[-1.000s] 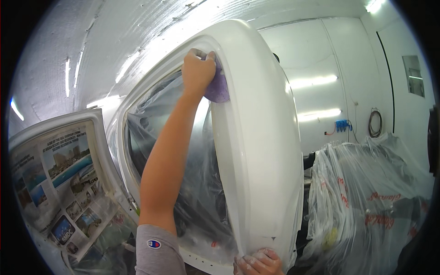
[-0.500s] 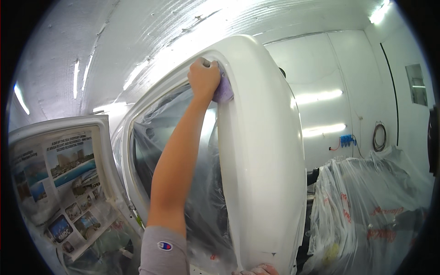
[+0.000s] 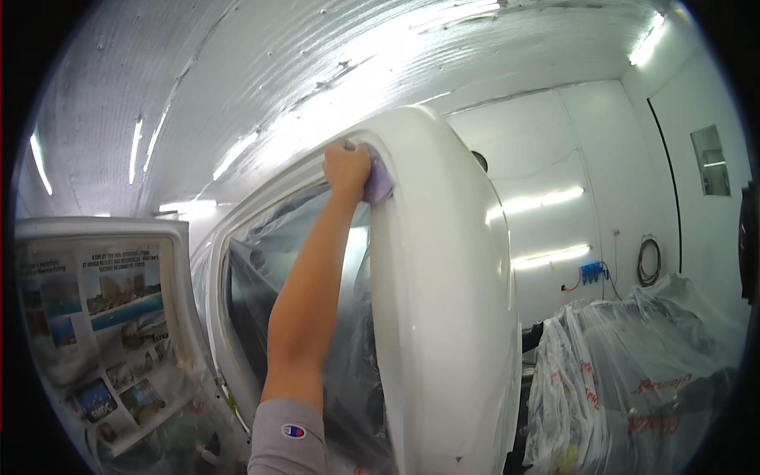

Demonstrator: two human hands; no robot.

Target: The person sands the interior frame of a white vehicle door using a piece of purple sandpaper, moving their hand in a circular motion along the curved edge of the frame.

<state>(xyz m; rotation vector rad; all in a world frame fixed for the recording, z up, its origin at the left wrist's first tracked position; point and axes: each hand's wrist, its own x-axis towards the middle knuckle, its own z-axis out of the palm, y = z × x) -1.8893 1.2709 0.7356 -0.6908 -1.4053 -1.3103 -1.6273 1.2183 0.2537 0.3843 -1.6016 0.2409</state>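
My left hand [image 3: 347, 170] is raised to the upper corner of the door opening of a white vehicle cab [image 3: 435, 261]. Its fingers are closed on a soft purple pad [image 3: 378, 182], pressed flat to the painted frame. Whether the pad is cloth or an abrasive sheet I cannot make out. Clear plastic sheeting [image 3: 277, 229] covers the opening behind my forearm. My right hand is out of the picture.
An open door [image 3: 184, 301] masked with newspaper stands at the left. Crumpled plastic sheeting [image 3: 625, 372] covers a bulky part at the right. A coiled hose [image 3: 649, 263] and blue fittings [image 3: 592, 272] hang on the far wall.
The cab and my left hand sit lower in the picture as the view tilts up. The pad stays at the same corner. My right hand, at the lower edge before, has left the view.
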